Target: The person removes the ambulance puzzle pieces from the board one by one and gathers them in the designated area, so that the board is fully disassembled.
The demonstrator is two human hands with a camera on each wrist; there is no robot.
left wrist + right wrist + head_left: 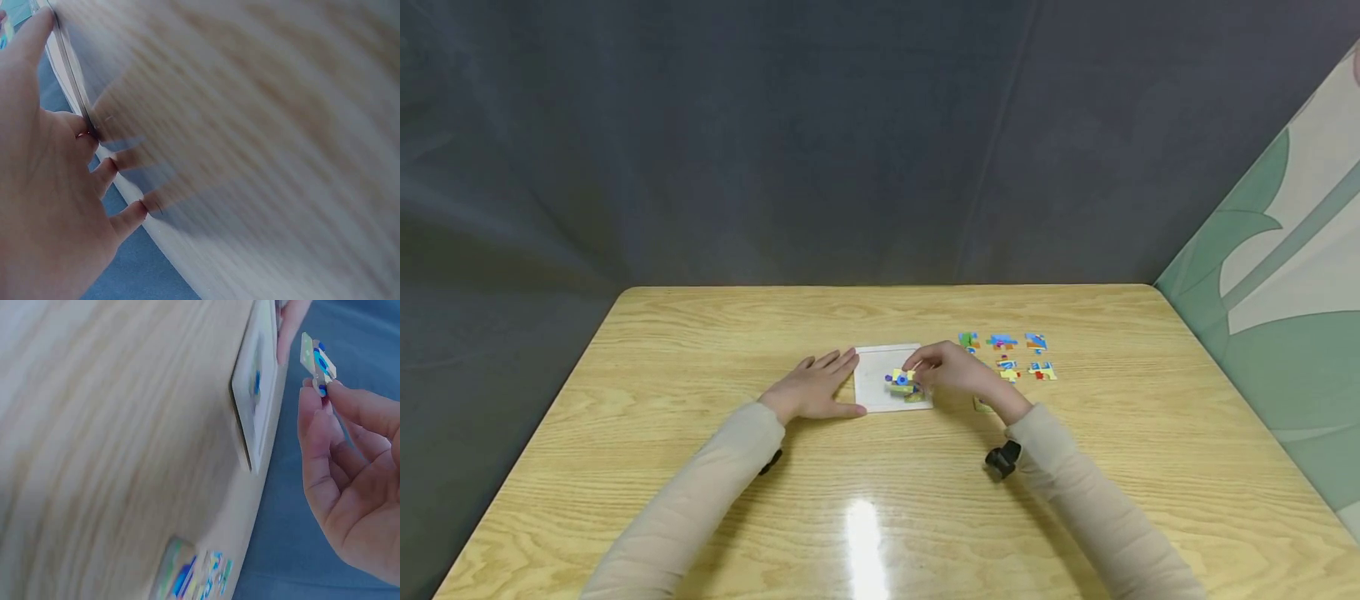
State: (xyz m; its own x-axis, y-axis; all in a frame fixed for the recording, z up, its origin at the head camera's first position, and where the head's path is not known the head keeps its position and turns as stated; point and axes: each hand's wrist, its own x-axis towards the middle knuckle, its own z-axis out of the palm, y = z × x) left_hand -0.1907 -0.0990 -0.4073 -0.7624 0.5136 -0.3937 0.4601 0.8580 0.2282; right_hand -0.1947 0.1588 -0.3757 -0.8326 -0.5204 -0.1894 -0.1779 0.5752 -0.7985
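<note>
A white puzzle tray (874,379) lies flat on the table. My left hand (816,388) rests at its left side, fingers spread, with thumb and fingertips touching the edge; the left wrist view shows those fingertips (132,212) along it. Over the tray's right part, my right hand (951,368) pinches a jigsaw piece (320,362) by one end between thumb and fingers. The piece is yellow and green with a blue round mark, raised above the tray. Just below it in the head view is a greenish patch; whether this is another piece or a reflection I cannot tell.
Several loose jigsaw pieces lie in rows right of the tray, among them a blue and orange piece (1036,342) and a yellow and red one (1043,372). Another piece (982,406) is partly hidden under my right wrist. A dark curtain (880,150) hangs behind the table.
</note>
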